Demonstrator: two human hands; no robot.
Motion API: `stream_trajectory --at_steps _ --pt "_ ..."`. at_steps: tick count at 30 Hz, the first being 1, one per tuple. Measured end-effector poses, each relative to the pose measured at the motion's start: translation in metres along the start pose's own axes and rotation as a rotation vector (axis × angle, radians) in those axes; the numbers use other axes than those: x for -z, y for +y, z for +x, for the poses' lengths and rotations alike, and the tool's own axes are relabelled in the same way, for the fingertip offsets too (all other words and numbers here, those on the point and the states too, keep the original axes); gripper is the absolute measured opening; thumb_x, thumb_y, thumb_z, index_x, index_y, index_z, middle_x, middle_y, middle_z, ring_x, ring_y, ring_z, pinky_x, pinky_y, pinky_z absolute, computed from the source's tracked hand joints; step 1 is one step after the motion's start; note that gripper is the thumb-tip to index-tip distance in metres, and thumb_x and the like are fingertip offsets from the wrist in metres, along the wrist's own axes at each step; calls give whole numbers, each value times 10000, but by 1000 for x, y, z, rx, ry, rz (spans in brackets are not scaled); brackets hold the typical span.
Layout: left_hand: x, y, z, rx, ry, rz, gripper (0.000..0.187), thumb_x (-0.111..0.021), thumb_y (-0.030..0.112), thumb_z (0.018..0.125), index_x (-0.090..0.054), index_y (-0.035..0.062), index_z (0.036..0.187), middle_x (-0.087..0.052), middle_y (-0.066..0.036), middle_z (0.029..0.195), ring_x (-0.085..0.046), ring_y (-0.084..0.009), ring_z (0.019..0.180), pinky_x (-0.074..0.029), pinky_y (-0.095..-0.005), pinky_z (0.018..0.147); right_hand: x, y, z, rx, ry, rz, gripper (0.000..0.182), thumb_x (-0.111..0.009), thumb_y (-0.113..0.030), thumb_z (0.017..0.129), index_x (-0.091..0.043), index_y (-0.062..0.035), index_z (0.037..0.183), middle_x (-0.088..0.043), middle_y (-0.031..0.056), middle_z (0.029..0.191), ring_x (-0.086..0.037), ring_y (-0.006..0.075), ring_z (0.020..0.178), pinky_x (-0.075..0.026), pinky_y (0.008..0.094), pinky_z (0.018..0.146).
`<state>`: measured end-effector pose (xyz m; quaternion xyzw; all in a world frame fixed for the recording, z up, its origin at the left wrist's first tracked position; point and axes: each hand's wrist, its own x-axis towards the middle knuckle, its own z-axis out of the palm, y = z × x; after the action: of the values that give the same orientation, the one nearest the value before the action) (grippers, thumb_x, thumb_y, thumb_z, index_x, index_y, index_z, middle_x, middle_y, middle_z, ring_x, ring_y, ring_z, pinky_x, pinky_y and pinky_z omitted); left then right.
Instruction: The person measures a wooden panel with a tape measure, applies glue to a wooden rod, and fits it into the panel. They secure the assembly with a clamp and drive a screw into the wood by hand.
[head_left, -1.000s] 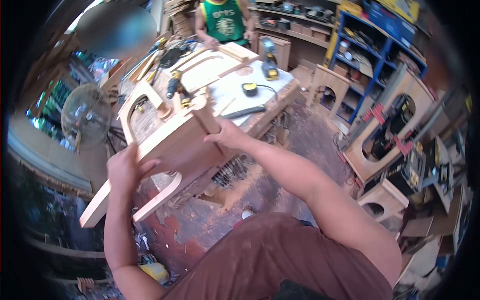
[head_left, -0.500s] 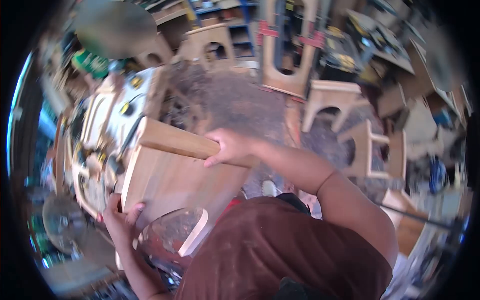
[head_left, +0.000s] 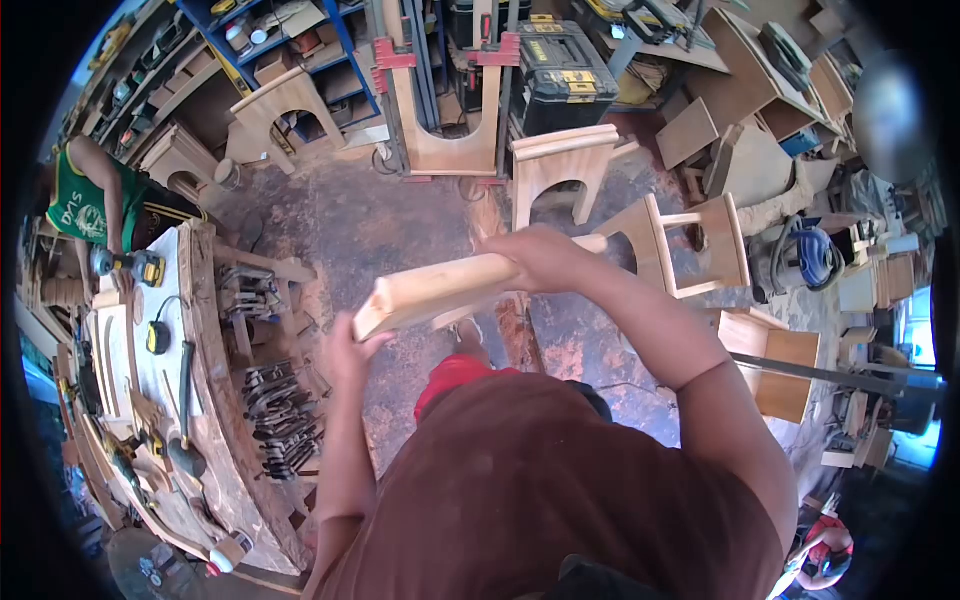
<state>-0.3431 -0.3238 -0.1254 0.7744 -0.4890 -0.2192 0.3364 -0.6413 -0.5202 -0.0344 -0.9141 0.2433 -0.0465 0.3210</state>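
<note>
A light wooden panel (head_left: 440,285) with a thick, rounded rail along its top is held up in front of my body, seen nearly edge-on. My right hand (head_left: 542,258) wraps over the rail near its right end. At the left end, my left hand (head_left: 352,352) grips the panel's edge, with its thumb pressed to the wood. The panel's lower part is mostly hidden from this angle. Just beyond my right hand stands a wooden frame (head_left: 655,245) with two arched sides joined by bars.
A workbench (head_left: 225,400) on the left bears a hammer (head_left: 186,400) and a tape measure (head_left: 158,337). Behind it, a co-worker in a green jersey (head_left: 88,195) has a hand by a cordless drill (head_left: 130,266). Ahead are a clamped frame (head_left: 455,155), an arched stool (head_left: 565,165) and a toolbox (head_left: 565,75).
My view has swung to the left-hand bench and floor. The panel has tipped from showing its broad face and cutout to nearly edge-on, and moved right, away from the bench. Both hands keep hold.
</note>
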Motion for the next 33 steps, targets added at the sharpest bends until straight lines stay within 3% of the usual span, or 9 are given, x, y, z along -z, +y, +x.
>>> stream_trajectory --at_steps 1,3,6,9,11,17,22,25,33 --pt "-20 -5 17 50 -74 -6 491 -899 224 648 -636 31 1015 -681 -127 942 -640 -254 834 -511 -361 758 -8 16 4 -4 -6 2 451 -804 -322 739 -613 -146 1109 -684 132 932 -649 381 879 -482 484 743" --pt "-70 -42 48 -148 -61 -31 530 -864 219 701 -605 44 1128 -654 -156 1124 -640 -297 1001 -510 -388 849 -15 54 18 -87 20 -152 386 -766 -278 770 -610 -154 1101 -688 118 938 -652 378 885 -493 483 759" --pt "-103 -73 73 14 -255 30 564 -821 222 748 -565 58 1223 -608 -187 1231 -613 -336 1110 -504 -407 908 -20 120 40 -217 -86 -287 325 -730 -260 788 -605 -156 1069 -690 123 947 -659 369 892 -503 480 777" --pt "-116 -118 69 88 -331 25 582 -805 261 772 -554 61 1258 -589 -206 1261 -612 -355 1121 -513 -417 902 -27 211 53 -301 -194 -377 376 -750 -260 786 -587 -156 1108 -684 142 975 -658 355 955 -508 475 825" --pt "-112 -133 49 312 -378 -26 577 -792 264 791 -551 59 1273 -596 -221 1242 -619 -370 1094 -521 -426 883 -27 267 56 -339 -244 -394 381 -743 -245 791 -575 -147 1118 -679 147 995 -653 356 969 -506 475 835" --pt "-120 -190 -71 642 -366 173 557 -810 300 772 -585 43 1212 -665 -201 1100 -641 -363 1033 -522 -443 866 -32 408 63 -422 -405 -427 395 -714 -225 818 -529 -137 1156 -659 149 1070 -646 346 1009 -511 468 850" --pt "-155 -101 -147 1009 -231 -24 536 -804 278 805 -566 60 1233 -675 -164 1036 -658 -263 943 -534 -385 816 -44 511 73 -421 -539 -458 418 -710 -256 830 -506 -141 1177 -641 142 1127 -630 330 1060 -512 456 874" --pt "-188 -57 -176 1154 -303 -77 523 -792 271 829 -556 67 1249 -675 -153 1029 -659 -243 945 -539 -365 799 -50 559 72 -380 -568 -498 400 -709 -257 834 -515 -137 1163 -630 139 1156 -611 321 1106 -502 461 898" --pt "-214 19 -159 1217 -236 -213 480 -752 246 869 -546 65 1263 -689 -155 1050 -672 -234 925 -540 -351 804 -66 633 69 -445 -548 -417 469 -670 -248 884 -493 -151 1308 -648 112 1162 -611 314 1127 -505 443 919"
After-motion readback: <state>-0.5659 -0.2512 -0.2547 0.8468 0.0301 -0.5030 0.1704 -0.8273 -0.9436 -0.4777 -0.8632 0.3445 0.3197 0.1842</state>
